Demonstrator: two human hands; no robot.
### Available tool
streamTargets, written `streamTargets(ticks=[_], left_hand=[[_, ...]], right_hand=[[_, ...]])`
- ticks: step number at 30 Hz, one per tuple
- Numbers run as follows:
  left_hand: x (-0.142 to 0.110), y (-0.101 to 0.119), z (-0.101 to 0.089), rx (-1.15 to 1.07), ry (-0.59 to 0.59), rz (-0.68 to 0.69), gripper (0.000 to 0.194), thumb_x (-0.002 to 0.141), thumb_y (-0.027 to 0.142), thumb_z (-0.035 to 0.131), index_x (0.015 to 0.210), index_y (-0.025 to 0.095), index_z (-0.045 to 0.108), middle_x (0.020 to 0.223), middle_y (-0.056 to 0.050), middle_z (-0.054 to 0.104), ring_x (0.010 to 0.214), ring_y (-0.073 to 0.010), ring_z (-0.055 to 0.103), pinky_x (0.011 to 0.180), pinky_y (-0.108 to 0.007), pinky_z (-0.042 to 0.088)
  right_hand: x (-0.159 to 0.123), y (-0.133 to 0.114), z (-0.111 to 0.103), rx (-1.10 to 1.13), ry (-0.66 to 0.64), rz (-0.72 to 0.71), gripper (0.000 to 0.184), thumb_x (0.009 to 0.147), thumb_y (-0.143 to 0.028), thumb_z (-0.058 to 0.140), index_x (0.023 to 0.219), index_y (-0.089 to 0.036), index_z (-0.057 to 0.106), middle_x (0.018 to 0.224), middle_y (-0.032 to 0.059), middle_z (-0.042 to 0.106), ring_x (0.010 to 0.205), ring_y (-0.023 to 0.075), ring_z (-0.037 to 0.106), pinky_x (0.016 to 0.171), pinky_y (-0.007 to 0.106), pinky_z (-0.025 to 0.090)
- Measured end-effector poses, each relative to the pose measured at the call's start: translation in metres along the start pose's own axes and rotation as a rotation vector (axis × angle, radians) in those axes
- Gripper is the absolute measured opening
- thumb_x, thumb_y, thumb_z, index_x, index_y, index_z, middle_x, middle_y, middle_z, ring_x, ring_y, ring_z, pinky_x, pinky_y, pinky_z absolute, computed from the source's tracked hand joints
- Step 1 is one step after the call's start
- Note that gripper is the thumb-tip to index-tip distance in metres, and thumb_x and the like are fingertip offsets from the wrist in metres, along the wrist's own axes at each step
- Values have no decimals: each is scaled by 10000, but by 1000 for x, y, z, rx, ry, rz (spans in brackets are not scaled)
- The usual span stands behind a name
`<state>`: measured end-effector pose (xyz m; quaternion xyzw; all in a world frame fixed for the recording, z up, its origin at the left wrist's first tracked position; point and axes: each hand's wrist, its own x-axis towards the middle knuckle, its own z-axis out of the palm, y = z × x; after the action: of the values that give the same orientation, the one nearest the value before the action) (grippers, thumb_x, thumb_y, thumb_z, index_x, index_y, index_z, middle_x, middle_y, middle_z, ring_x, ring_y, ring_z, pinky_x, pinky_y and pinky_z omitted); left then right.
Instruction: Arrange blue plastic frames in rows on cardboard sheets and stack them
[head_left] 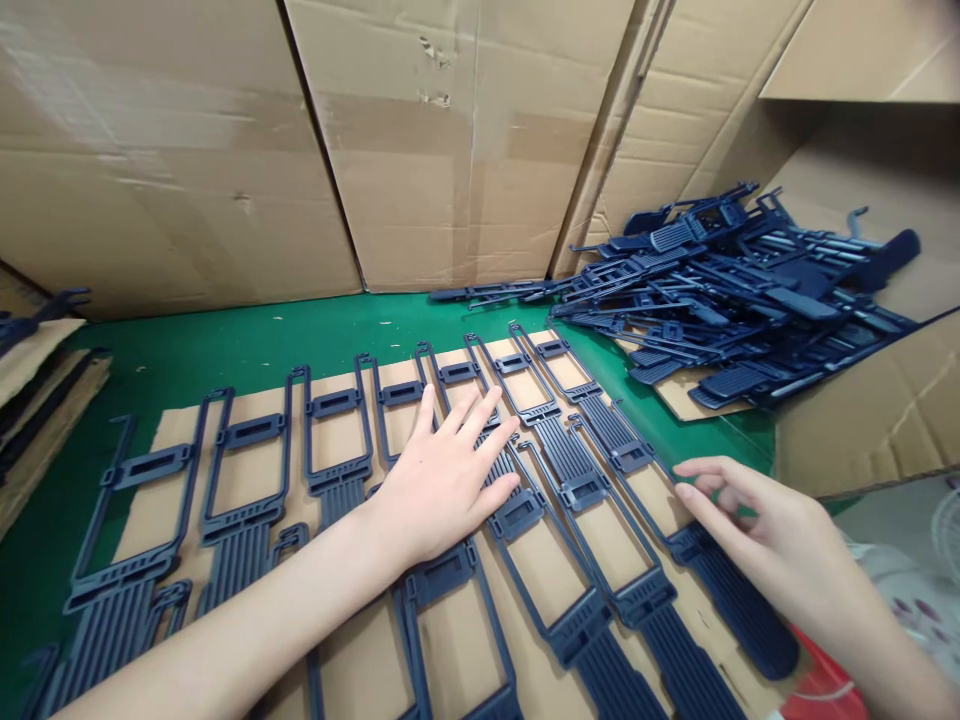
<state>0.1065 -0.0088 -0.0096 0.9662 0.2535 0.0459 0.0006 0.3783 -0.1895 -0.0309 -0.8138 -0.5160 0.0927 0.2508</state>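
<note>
My left hand (450, 480) lies palm down with spread fingers over the dark blue plastic frames (255, 430), laid in overlapping rows on a cardboard sheet (469, 640). Each frame has a looped rod, a slotted crosspiece and a ribbed paddle. The hand hides parts of the middle ones. On the right, my right hand (772, 530) has its thumb and index finger pinched at the side rod of the rightmost frame (739, 600); its other fingers are curled. The exact contact at the fingertips is hard to see.
A tangled heap of similar dark blue frames (735, 290) spills from an open carton (870, 410) at the right. Tall cardboard boxes (465, 150) wall the back of the green tabletop (322, 325). Stacked cardboard sheets (52, 420) with dark parts stand at the left.
</note>
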Motion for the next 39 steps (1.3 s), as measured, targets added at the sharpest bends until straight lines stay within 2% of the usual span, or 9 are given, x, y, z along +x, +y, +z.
streamTargets(ticks=[7,10,15,20,24,26,28,35,39], left_hand=[[-1,1,-3,0,-14,-8,610,985,578,332,1458,204,428,1587,-146,259,1467,-346,234,1151,-675,89],[0,0,-2,-2,-6,-1,656,970,618,322,1451,187,434,1581,-160,270,1463,-354,239,1147,-678,100],[6,1,-9,14,-13,-4,645,971,604,340,1449,182,433,1567,-178,298,1458,-372,241,1139,-685,110],[19,15,-28,-5,-38,16,637,956,566,436,1464,184,404,1582,-192,249,1476,-371,180,1139,-676,102],[36,34,-34,-123,-109,174,701,933,554,497,1506,190,325,1608,-186,152,1495,-340,109,1154,-642,119],[45,41,-30,-184,-128,223,694,940,541,493,1511,188,317,1616,-169,115,1503,-313,58,1174,-600,113],[52,46,-24,-223,-140,224,719,940,549,488,1525,183,286,1621,-166,73,1501,-326,33,1172,-601,117],[56,54,-5,-213,-177,183,669,975,552,408,1515,169,310,1610,-184,154,1502,-304,78,1175,-590,70],[52,60,-12,-267,-204,135,667,978,544,410,1524,182,282,1620,-151,141,1504,-289,48,1175,-593,19]], right_hand=[[-2,-2,-4,64,35,46,367,880,-583,526,999,-264,664,834,11,627,636,148,568,522,259,483],[1,1,-12,107,75,-9,325,875,-561,553,958,-269,669,909,12,654,733,165,603,542,257,478],[35,11,-19,249,40,-188,235,885,-488,593,980,-286,668,1022,-9,670,946,186,619,851,309,484],[70,-5,-8,378,37,-372,184,924,-413,575,1026,-295,672,1126,-8,667,1076,191,604,982,338,443],[75,-21,1,408,-40,-514,165,938,-389,561,1028,-296,664,1227,-2,631,1159,194,575,1036,351,420],[76,-20,6,440,-60,-517,182,942,-398,552,1057,-298,653,1248,5,622,1181,200,565,1046,362,422],[77,-16,13,468,-82,-511,199,941,-416,548,1071,-299,643,1265,10,616,1203,207,554,1058,375,421],[83,-3,35,410,-202,-454,332,906,-521,536,1114,-274,611,1231,56,640,1200,269,568,1040,452,451],[81,1,33,392,-221,-492,348,881,-545,540,1121,-309,631,1258,32,636,1220,268,561,1043,432,469]])
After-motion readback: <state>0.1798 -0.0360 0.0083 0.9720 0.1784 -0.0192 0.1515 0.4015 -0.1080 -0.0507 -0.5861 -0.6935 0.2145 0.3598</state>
